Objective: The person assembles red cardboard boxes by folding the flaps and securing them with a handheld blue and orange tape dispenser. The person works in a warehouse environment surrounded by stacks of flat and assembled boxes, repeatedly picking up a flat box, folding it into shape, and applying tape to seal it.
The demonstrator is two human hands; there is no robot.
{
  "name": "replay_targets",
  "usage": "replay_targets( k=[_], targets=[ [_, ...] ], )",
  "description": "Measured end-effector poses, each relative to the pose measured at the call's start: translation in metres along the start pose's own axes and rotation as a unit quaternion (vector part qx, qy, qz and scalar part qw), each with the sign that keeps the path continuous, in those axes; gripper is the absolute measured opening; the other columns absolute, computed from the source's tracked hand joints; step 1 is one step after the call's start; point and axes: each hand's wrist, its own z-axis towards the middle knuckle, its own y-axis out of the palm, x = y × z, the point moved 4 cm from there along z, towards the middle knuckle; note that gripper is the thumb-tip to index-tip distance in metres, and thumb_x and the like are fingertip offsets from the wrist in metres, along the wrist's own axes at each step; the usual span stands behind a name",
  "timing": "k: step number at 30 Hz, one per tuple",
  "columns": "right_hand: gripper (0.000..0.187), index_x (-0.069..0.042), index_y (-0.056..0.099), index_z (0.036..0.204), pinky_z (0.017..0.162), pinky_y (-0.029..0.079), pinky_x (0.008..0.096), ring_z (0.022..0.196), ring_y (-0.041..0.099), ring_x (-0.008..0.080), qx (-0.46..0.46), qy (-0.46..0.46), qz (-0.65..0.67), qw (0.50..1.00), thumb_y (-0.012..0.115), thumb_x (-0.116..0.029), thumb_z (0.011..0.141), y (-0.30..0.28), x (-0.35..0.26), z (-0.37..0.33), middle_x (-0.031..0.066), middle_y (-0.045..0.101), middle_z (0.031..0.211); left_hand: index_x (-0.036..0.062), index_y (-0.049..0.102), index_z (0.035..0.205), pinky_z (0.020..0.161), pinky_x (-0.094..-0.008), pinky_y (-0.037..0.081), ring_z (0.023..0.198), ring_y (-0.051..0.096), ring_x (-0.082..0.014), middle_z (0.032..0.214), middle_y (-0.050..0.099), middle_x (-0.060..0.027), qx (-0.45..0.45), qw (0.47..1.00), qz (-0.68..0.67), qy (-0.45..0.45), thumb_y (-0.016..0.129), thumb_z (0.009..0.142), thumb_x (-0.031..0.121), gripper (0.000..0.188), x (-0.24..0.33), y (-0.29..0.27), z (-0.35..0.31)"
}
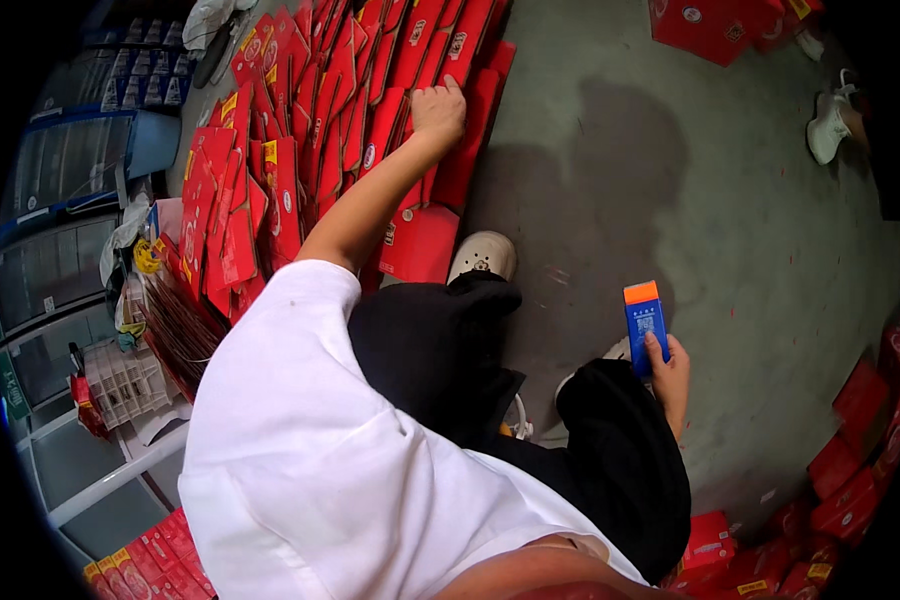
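My left hand [438, 112] reaches out to a pile of flattened red cartons [355, 90]. Its fingers are curled at the edge of a flattened red carton [475, 115] on the right side of the pile; the fingertips are partly hidden. Low beside my right knee, my right hand [672, 380] is closed round a slim blue box [646, 325] with an orange end and a printed square code. The thumb lies across the face of this box.
My shoe [484, 257] stands beside the pile on the grey floor [750, 260]. More red cartons lie at the top right [715, 25] and lower right [850, 480]. A white plastic basket [125, 383] and a bundle of brown strips [180, 320] are at the left. Another person's shoe [828, 128] shows far right.
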Motion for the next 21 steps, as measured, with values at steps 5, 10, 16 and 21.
replay_targets(
  k=[5, 10, 16, 21],
  targets=[
    [0.031, 0.0, 0.063, 0.094, 0.067, 0.046, 0.0241, 0.073, 0.055, 0.0078, -0.017, -0.009, 0.064, 0.998, 0.066, -0.031, 0.096, 0.012, 0.002, 0.004, 0.0018, 0.064, 0.08, 0.0004, 0.063, 0.106, 0.072, -0.0459, 0.057, 0.088, 0.071, -0.034, 0.093, 0.071, -0.0171, -0.09, 0.993, -0.072, -0.016, 0.065, 0.079, 0.012, 0.03, -0.016, 0.0, 0.025],
    [0.03, -0.001, 0.063, 0.101, 0.064, 0.049, 0.0262, 0.069, 0.059, 0.0108, 0.0, -0.021, 0.111, 0.994, 0.063, -0.031, 0.097, 0.015, -0.01, -0.006, 0.0035, 0.064, 0.081, 0.005, 0.058, 0.098, 0.076, -0.0497, 0.055, 0.087, 0.068, -0.0393, 0.092, 0.069, -0.0179, 0.02, 0.984, -0.156, 0.084, 0.071, 0.077, 0.025, 0.032, 0.041, -0.128, -0.028],
    [0.049, 0.0, 0.06, 0.116, 0.077, 0.051, 0.0309, 0.084, 0.063, 0.015, 0.02, -0.163, 0.02, 0.986, 0.076, -0.035, 0.086, 0.022, -0.107, -0.01, 0.0065, 0.066, 0.091, -0.003, 0.034, 0.141, 0.081, -0.0516, 0.052, 0.092, 0.064, -0.0453, 0.1, 0.066, -0.0279, 0.008, 0.935, -0.331, 0.126, 0.064, 0.076, 0.021, 0.076, 0.129, -0.24, -0.046],
    [0.103, 0.004, 0.044, 0.115, 0.081, 0.052, 0.0493, 0.09, 0.067, 0.0435, 0.092, -0.244, -0.229, 0.938, 0.073, -0.079, 0.061, 0.053, -0.141, -0.026, 0.0243, 0.067, 0.09, -0.0119, 0.015, 0.145, 0.087, -0.0451, 0.052, 0.102, 0.065, -0.0449, 0.103, 0.066, -0.0336, -0.044, 0.845, -0.516, 0.133, 0.058, 0.082, 0.021, 0.083, 0.178, -0.198, -0.068]
  ],
)
